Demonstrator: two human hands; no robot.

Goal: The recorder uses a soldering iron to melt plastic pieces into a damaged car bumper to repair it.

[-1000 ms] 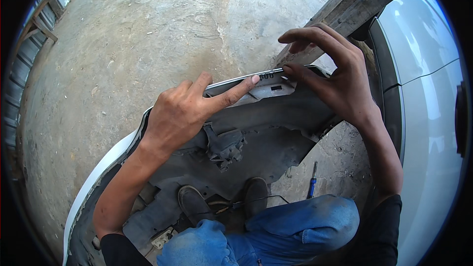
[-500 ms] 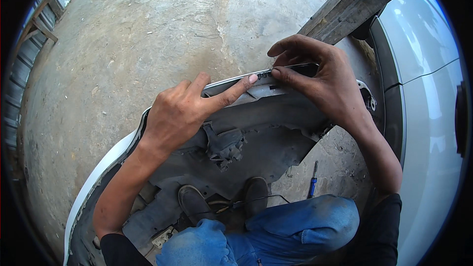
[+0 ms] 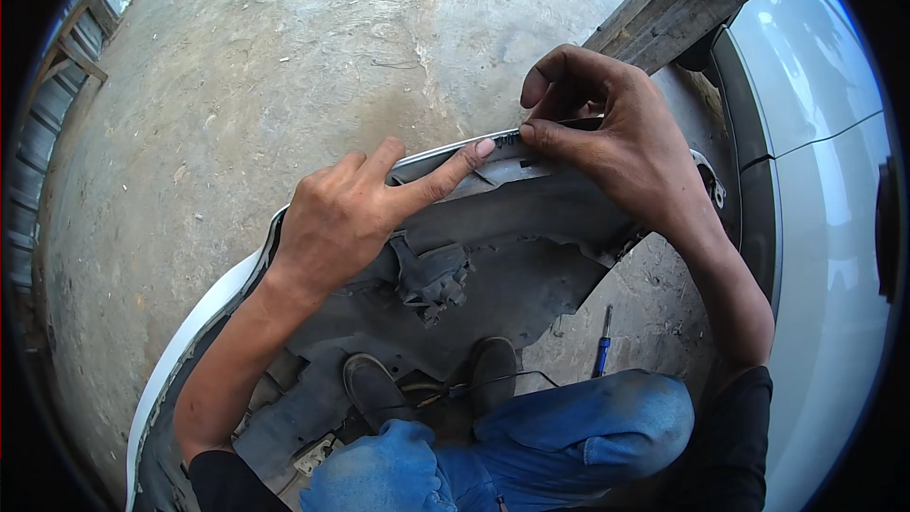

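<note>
A white car bumper (image 3: 185,341) stands in front of me, its dark inner side toward me. My left hand (image 3: 341,218) grips the bumper's upper edge, thumb lying along the inside and the other fingers over the far side. Beside that thumb tip, a rough dark seam (image 3: 508,138) marks the edge. My right hand (image 3: 616,137) is closed on the edge just right of the seam, thumb on the near face; its other fingers are curled and partly hidden. Both hands are almost touching at the seam.
A soldering iron with a blue handle (image 3: 603,356) lies on the concrete by my right knee. A dark cord runs past my shoes (image 3: 374,389), and a power strip (image 3: 318,453) sits lower left. A wooden beam (image 3: 678,5) and a silver-white car (image 3: 825,209) stand at right.
My right hand has shifted slightly up, its fingers more tightly curled, thumb still at the edge beside the seam. My left hand keeps its grip with hardly any movement.
</note>
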